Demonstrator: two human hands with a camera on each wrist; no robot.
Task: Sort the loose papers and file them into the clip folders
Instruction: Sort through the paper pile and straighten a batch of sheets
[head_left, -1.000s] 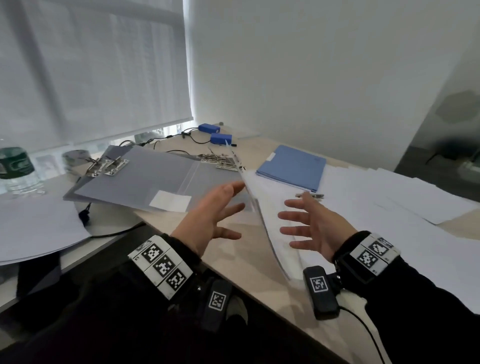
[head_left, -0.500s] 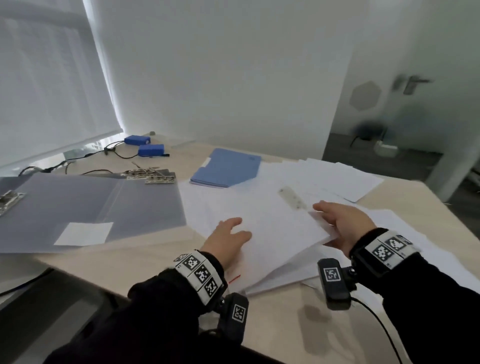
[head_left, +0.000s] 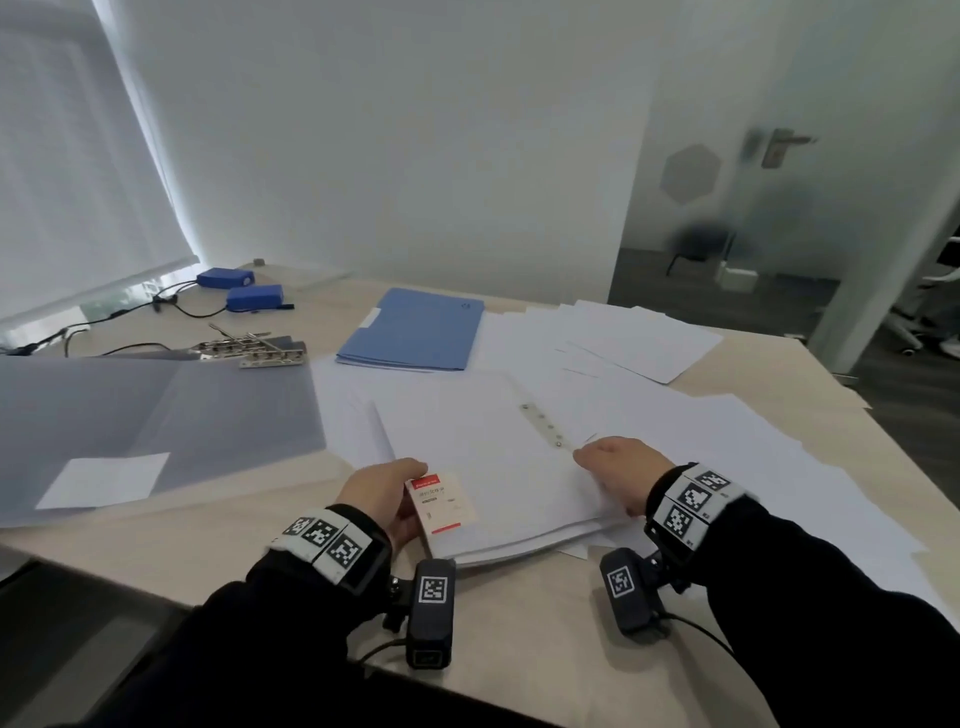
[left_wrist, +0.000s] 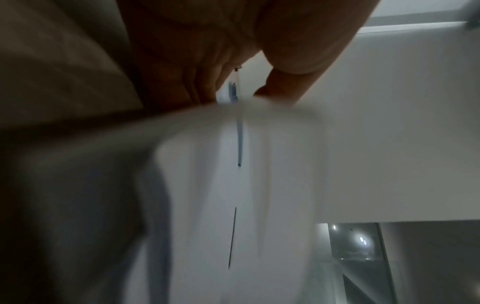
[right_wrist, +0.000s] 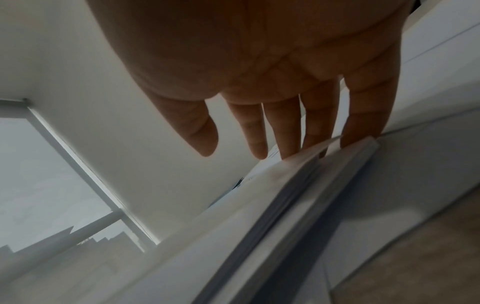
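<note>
The left hand (head_left: 387, 493) held the near left corner of a clear clip folder (head_left: 498, 467) stuffed with white sheets, its thumb on top beside a red-and-white label (head_left: 441, 501) and its fingers curled under the edge; the left wrist view showed the same grip, thumb above and fingers below the blurred edge. The right hand (head_left: 618, 470) lay on the folder's right edge with its fingers straight, their tips (right_wrist: 363, 131) touching the edges of the stacked sheets and curling round nothing. A pale binding strip (head_left: 545, 423) ran along the folder's right side just beyond that hand. The folder lay flat on the table (head_left: 545, 623), on top of loose white papers (head_left: 727, 441) spread to the right and rear. A closed blue folder (head_left: 415, 330) lay further back, touching the papers. To the left lay an open grey clip folder (head_left: 156, 415), its metal clips (head_left: 254, 348) at the far edge, with two blue boxes (head_left: 239, 288) and cables behind it near the window blind (head_left: 78, 182).
</note>
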